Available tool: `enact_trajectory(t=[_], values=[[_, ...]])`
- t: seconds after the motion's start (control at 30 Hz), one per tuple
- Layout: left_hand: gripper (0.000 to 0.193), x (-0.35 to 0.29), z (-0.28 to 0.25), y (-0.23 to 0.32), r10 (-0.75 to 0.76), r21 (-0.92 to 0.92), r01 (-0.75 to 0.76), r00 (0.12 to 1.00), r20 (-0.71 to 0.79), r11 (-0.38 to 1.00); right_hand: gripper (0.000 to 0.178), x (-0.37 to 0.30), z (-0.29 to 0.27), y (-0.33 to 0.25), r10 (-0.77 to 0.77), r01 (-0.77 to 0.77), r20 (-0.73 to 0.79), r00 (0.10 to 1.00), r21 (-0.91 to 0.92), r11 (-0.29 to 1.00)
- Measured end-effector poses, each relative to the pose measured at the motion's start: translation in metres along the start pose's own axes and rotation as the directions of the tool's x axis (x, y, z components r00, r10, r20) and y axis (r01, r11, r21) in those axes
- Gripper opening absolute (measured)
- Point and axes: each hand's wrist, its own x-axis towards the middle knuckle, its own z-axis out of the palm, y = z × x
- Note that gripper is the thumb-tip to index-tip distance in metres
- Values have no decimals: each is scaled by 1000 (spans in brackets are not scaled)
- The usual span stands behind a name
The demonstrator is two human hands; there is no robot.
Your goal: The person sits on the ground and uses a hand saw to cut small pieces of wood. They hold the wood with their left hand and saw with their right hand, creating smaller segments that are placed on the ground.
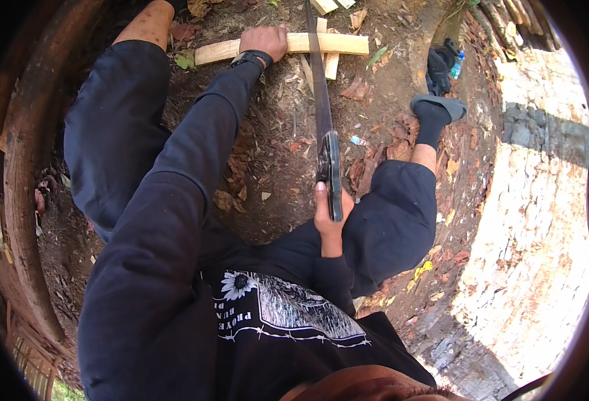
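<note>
- Black handle of a long-bladed tool, mid-frame: the right hand wraps around it, likely for control.
- Pale wood strip, top centre: the blade crosses over it, contact unclear; the left hand clasps it, seemingly for steadiness.
- Wood pieces lie crosswise beneath, apparently propping the strip off the dirt.

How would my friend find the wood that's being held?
Start with the brown dirt ground, and look toward the picture's top edge. The left hand holds a pale wooden strip sideways there. It looks longer than the small pieces near it.
</note>
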Motion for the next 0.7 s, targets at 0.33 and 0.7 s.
enact_trajectory(t=[0.33,0.7], values=[[68,5,-4,1,55,6,-55,998,28,998,27,110,50,-4,-107,106,-2,994,112,988],[68,4,8,-5,29,-9,-30,998,-53,1000,13,-41,-27,-16,-16,22,70,997,-89,996]])
